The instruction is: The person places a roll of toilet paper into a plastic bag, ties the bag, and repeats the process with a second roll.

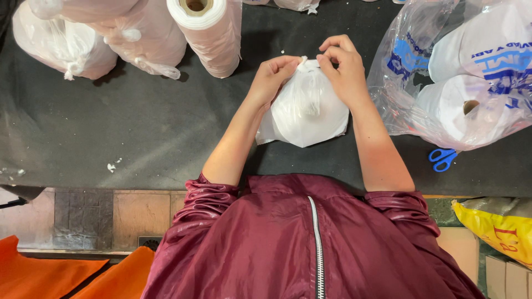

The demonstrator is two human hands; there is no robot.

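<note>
Head view: left hand [272, 77] and right hand [344, 69] pinched the small white bag [305, 113] at its neck; knot apparently unfinished, tied bags [61, 44] beyond the left hand.

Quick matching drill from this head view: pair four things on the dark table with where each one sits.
Things:
1. small white bagged roll
2. blue-handled scissors
3. tall white plastic film roll with cardboard core
4. knotted clear bag of white material

Places:
A. far left corner
B. right side, under the big clear printed bag's edge
C. centre, between both hands
D. top centre, standing on end

Pairs: 1-C, 2-B, 3-D, 4-A
</note>
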